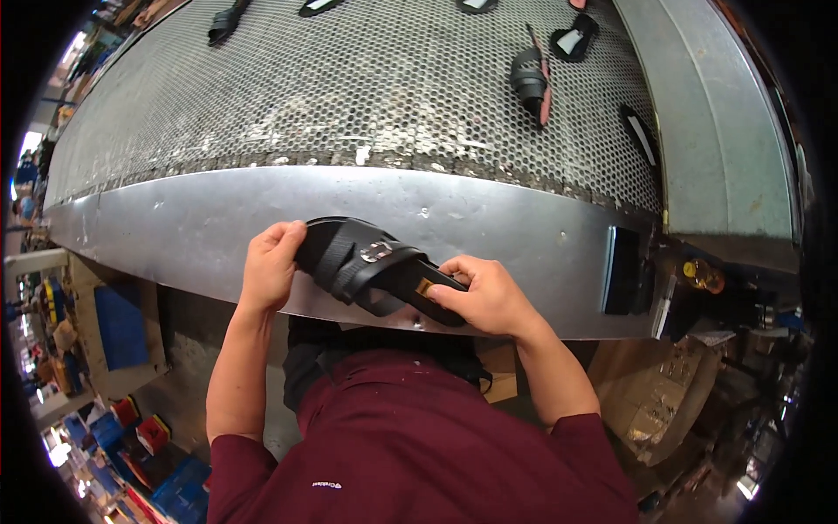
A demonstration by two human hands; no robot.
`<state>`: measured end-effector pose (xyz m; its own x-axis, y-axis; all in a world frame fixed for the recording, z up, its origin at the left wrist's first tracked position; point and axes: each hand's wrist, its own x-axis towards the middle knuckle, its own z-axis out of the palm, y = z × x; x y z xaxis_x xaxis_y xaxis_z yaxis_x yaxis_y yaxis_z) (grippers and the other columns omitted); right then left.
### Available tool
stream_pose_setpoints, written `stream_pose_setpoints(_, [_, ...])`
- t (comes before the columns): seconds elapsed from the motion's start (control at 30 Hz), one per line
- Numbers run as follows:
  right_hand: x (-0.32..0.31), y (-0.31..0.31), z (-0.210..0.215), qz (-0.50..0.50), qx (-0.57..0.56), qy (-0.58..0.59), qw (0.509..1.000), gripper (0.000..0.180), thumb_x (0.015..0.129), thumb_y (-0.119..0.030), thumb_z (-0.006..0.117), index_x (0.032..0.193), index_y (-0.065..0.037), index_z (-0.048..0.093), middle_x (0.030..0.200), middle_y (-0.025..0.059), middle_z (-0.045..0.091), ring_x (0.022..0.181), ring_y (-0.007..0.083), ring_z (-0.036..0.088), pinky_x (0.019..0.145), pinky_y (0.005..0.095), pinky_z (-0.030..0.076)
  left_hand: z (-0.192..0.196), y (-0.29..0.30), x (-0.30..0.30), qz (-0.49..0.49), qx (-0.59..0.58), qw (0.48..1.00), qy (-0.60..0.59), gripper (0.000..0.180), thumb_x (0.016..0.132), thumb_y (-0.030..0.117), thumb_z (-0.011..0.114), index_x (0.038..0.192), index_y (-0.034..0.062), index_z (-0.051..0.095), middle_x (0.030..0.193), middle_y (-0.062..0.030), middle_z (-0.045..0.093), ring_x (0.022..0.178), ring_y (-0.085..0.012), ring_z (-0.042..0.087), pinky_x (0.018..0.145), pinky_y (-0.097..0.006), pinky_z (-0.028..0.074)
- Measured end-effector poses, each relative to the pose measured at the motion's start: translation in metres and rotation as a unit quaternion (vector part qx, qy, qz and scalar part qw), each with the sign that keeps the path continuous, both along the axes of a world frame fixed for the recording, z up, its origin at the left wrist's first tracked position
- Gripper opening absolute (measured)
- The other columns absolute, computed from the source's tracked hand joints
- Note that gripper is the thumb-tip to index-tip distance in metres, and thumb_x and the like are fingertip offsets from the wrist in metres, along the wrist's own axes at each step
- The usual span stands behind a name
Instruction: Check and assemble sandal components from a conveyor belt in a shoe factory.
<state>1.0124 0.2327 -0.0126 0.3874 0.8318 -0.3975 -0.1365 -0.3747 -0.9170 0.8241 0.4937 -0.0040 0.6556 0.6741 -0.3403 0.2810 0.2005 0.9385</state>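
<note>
Flat black strapped sandal with silver metal buckle held: left hand gripping toe, right hand pinching heel

The left hand held the toe end of a black sandal, which had a silver buckle on its strap. The right hand pinched the heel end, its thumb at a gold patch. Beyond the smooth metal ledge, several other sandals lay on a mesh surface.
</note>
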Motion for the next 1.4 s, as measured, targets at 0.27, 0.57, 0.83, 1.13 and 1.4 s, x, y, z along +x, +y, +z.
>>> stream_pose_setpoints(0.27, [0.007, -0.018, -0.010, -0.030, -0.036, -0.107, 0.993, 0.027, 0.083, -0.024, 0.071, 0.093, 0.001, 0.069, 0.064, 0.0077, 0.064, 0.055, 0.0147, 0.058, 0.056, 0.0307, 0.046, 0.004, -0.022, -0.011, -0.015, 0.350, 0.930, 0.111, 0.025, 0.090, 0.017, 0.068, 0.110, 0.0014, 0.065, 0.102, -0.0082, 0.066, 0.092, -0.0165, 0.062, 0.080, -0.031, 0.050])
stream_pose_setpoints(0.57, [0.004, -0.034, -0.023, -0.063, 0.015, -0.093, 0.994, 0.031, 0.081, -0.025, 0.074, 0.099, 0.000, 0.068, 0.064, 0.0064, 0.062, 0.056, 0.0152, 0.056, 0.055, 0.0313, 0.046, 0.031, -0.108, 0.092, -0.502, 0.551, 0.666, 0.026, 0.071, 0.063, 0.028, 0.084, 0.125, 0.0078, 0.057, 0.122, -0.0112, 0.060, 0.116, -0.0326, 0.055, 0.100, -0.046, 0.041])
stream_pose_setpoints(0.83, [0.010, -0.058, -0.039, -0.022, 0.096, -0.445, 0.890, 0.067, 0.059, -0.033, 0.088, 0.115, -0.008, 0.062, 0.117, 0.0097, 0.053, 0.117, 0.0311, 0.046, 0.100, 0.0459, 0.037, 0.028, -0.112, 0.103, -0.539, 0.509, 0.671, 0.011, 0.067, 0.061, 0.020, 0.083, 0.122, 0.0079, 0.059, 0.109, -0.0098, 0.060, 0.095, -0.0313, 0.059, 0.084, -0.041, 0.050])
stream_pose_setpoints(1.13, [0.012, -0.061, -0.048, 0.012, 0.060, -0.440, 0.896, 0.068, 0.059, -0.028, 0.085, 0.119, -0.010, 0.059, 0.117, 0.0089, 0.052, 0.125, 0.0311, 0.040, 0.114, 0.0561, 0.020, 0.034, -0.121, 0.115, -0.542, 0.493, 0.679, 0.046, 0.066, 0.060, 0.019, 0.083, 0.121, 0.0093, 0.063, 0.102, -0.0094, 0.059, 0.091, -0.0293, 0.058, 0.080, -0.040, 0.050])
stream_pose_setpoints(1.4, [0.013, -0.063, -0.053, 0.017, 0.056, -0.402, 0.914, 0.065, 0.062, -0.028, 0.082, 0.119, -0.009, 0.058, 0.113, 0.0088, 0.052, 0.124, 0.0308, 0.041, 0.116, 0.0618, 0.011, 0.027, -0.129, 0.124, -0.549, 0.495, 0.670, 0.071, 0.066, 0.059, 0.019, 0.083, 0.122, 0.0099, 0.064, 0.102, -0.0090, 0.059, 0.092, -0.0284, 0.058, 0.081, -0.040, 0.050])
